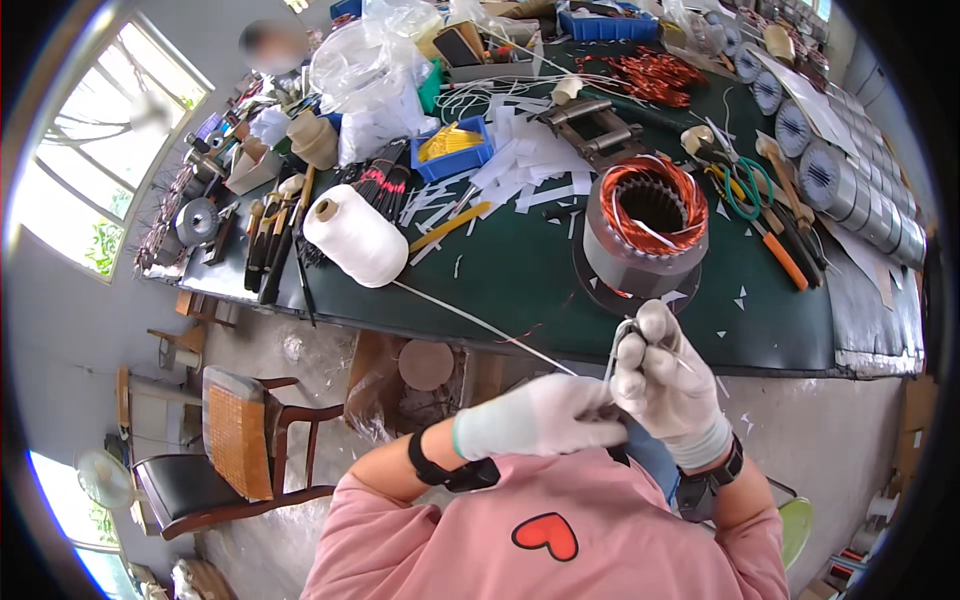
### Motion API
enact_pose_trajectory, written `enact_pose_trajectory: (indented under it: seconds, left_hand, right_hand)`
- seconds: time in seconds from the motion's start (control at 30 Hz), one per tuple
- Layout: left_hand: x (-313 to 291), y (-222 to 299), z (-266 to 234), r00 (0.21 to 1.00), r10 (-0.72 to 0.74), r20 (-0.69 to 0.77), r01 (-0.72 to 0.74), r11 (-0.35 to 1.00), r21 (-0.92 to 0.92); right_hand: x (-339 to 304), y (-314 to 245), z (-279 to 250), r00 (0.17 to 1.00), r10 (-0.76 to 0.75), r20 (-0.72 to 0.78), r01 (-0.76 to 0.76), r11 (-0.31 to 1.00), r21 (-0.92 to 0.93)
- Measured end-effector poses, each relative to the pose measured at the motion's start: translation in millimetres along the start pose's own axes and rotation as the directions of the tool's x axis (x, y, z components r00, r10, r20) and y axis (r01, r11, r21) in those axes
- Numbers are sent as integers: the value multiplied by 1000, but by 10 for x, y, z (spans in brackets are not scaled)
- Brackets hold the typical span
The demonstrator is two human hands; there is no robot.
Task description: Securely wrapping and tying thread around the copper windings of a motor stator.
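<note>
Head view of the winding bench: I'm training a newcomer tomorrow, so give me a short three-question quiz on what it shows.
1. True or false: the motor stator with copper windings lies on its side on the floor.
2. What runs from the white thread spool toward the gloved left hand?
A. a white cord
B. a red hose
C. a steel chain
3. Fill in: the right hand pinches a thin metal ____.

Key
1. False: it stands upright on the green table.
2. A
3. Needle, apparently; it is too small to be sure.
</note>
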State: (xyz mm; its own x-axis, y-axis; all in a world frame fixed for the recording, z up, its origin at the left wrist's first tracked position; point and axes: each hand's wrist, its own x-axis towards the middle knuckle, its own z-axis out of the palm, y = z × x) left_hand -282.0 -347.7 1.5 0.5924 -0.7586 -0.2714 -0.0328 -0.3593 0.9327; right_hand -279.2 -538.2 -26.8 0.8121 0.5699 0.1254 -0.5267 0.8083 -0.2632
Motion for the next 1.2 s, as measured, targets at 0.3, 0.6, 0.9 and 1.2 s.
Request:
enact_pose_trajectory:
  seconds: [0.3,0.6,0.9,1.2]
  left_hand:
    - [-1086,-411,-1620,49,454,-889,338,830,443]
    - [-1190,-786,-2375,261,406,-876,796,424,433]
    - [-2106,-650,-2435,47,90,-995,-28,996,88]
    - [-1528,-850,-2274,205,453,-868,890,283,358]
  right_hand:
    - [95,238,-336,990,-128,61,140,809,-571]
    - [141,568,-468,976,67,-206,-186,750,-635]
    - [-1001,124,-927,870,212,-445,-493,368,-788]
    - [-2096,20,-1113,752,5,-659,-544,570,-616]
